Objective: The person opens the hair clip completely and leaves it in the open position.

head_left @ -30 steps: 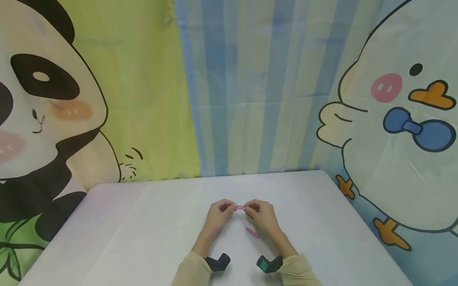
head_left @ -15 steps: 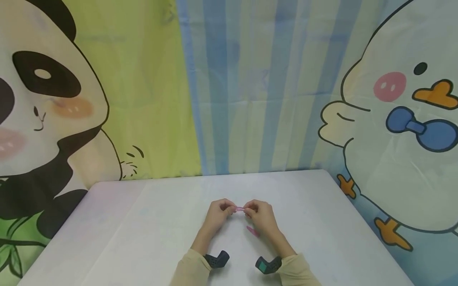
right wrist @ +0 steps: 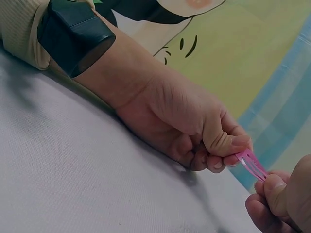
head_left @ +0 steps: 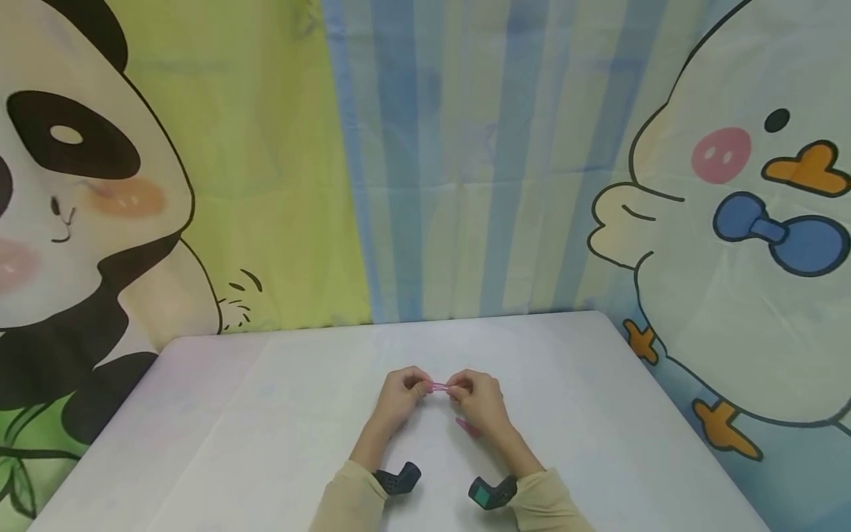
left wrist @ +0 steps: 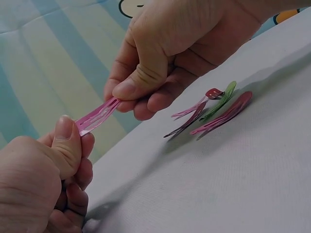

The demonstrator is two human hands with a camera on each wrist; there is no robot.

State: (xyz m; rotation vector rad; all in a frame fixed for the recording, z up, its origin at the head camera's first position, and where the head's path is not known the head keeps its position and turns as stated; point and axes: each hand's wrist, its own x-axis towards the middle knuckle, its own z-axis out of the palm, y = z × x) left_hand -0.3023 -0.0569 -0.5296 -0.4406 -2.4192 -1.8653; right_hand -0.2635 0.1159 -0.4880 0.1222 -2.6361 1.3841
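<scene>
A pink snap hair clip (head_left: 439, 387) is stretched between both hands above the white table. My left hand (head_left: 397, 399) pinches one end between thumb and fingers. My right hand (head_left: 482, 400) pinches the other end the same way. Up close in the left wrist view, the clip (left wrist: 99, 116) shows its slotted metal frame; whether it is snapped or unsnapped I cannot tell. The right wrist view shows the same pink clip (right wrist: 251, 165) between the fingertips.
On the table beside the right hand lie several more snap clips, among them a green one (left wrist: 219, 102) and a dark pink one (left wrist: 227, 115). From the head, only a pink clip (head_left: 468, 427) shows. A printed curtain (head_left: 459, 162) hangs behind the table (head_left: 266, 436).
Both hands have shifted slightly left in the head view, still holding the pink hair clip between them. The right hand and wrist now cover more of the clip on the table.
</scene>
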